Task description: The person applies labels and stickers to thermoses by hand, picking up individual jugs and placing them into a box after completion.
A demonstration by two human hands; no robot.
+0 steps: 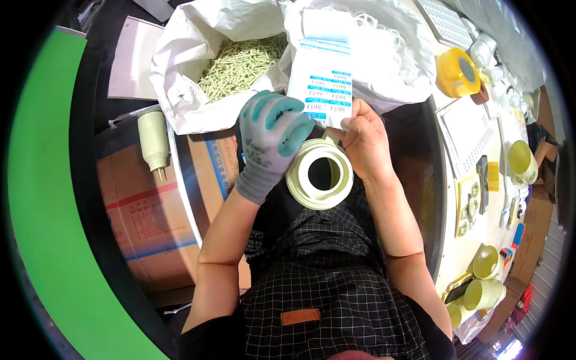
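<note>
A white sheet of blue-and-white barcode labels (329, 84) is held up in front of me, its top part folded or overlapping. My left hand (273, 135), in a grey and teal glove, is closed at the sheet's lower left corner. My bare right hand (365, 137) pinches the lower right corner between thumb and forefinger; its other fingers are curled and partly hidden. Just below both hands, over my lap, is a pale green round hollow part (293, 183) with its ringed opening facing up. What supports it is hidden.
Beyond my hands, one white sack (174, 72) contains pale green small pieces (243, 66), another (414, 72) white loops. On the right table are a yellow tape roll (457, 72), papers (465, 135) and green cups (482, 294). A green bottle-shaped part (153, 138) lies left, near cardboard boxes (144, 210).
</note>
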